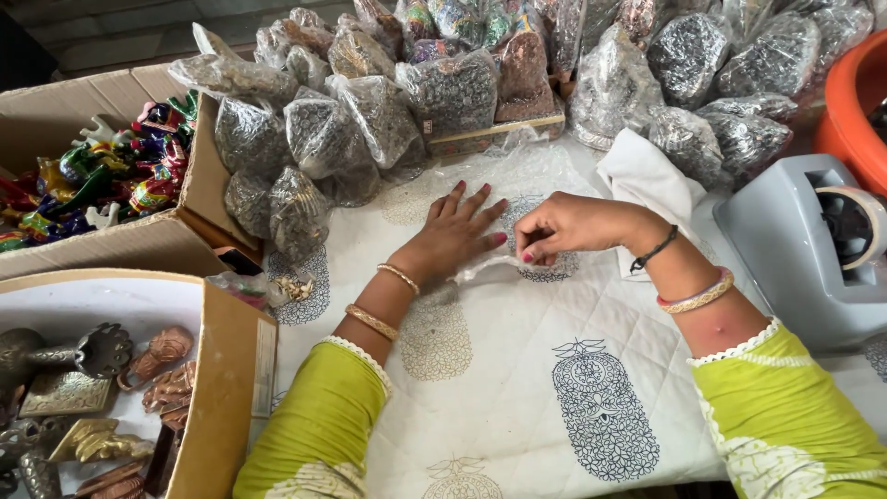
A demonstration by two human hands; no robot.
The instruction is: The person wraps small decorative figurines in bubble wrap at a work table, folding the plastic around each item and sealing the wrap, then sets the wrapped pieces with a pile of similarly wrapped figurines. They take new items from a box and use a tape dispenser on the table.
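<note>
Lime-green sleeves framed the near edge of the tabletop [517, 388], which was covered by a white quilted cloth printed with dark motifs. At its middle lay a clear plastic wrap [480, 266], nearly invisible against the cloth; the left hand [453, 236] was spread flat on it, fingers released and pressing it down, while the right hand [564, 226] pinched its edge between thumb and fingertips. Such film looked light, limp and slippery, likely to crease or cling, and best taken by an edge or corner while pinned flat. Along the far edge stood a heap of plastic-bagged metal pieces [370, 120]. At the left edge, one cardboard box [199, 208] held brightly painted figurines, and a nearer box [217, 388] held brass and copper-toned ornaments. A grey tape dispenser [804, 249] sat at the right edge, beside an orange tub [855, 102], with a folded white cloth [647, 180] just behind the right wrist.
</note>
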